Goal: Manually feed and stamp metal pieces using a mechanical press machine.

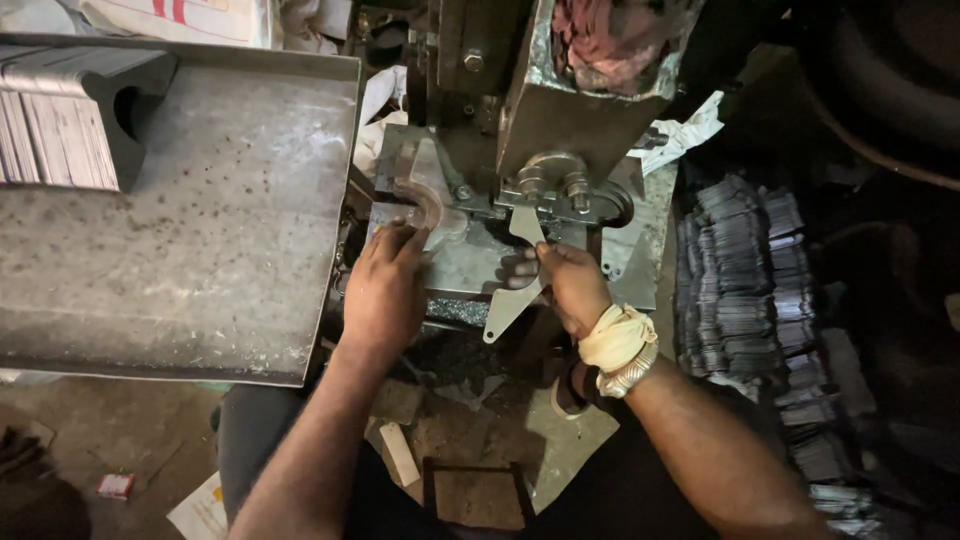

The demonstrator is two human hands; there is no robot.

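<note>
Your left hand (385,290) lies flat on the press bed (470,265), its fingers (405,240) stretched forward and close together, the tips touching a curved, hook-shaped metal piece (425,205) that sits in the die just ahead of them. They press against that piece rather than wrap around it; you grip nothing with this hand.

Your right hand (575,285) is closed on a flat metal blank (520,270), a long narrow plate with pointed ends that runs from the tooling above down toward you. Your fingers (520,268) curl round its middle from the right side, so the upper tip of the blank pokes out above them, under the clamp with two bolts (555,185), and the lower, wider end hangs out below your hand over the front edge of the bed. A cloth wrap and metal bangles (620,350) circle that wrist.

The two hands are near each other but not touching; the blank stands between them, closer to the right.

To your left a large sheet-metal tray (200,220) carries a stack of flat metal pieces (55,140) at its far corner. To your right, a heap of similar stamped pieces (750,270) lies in the shadow beside the machine.
</note>
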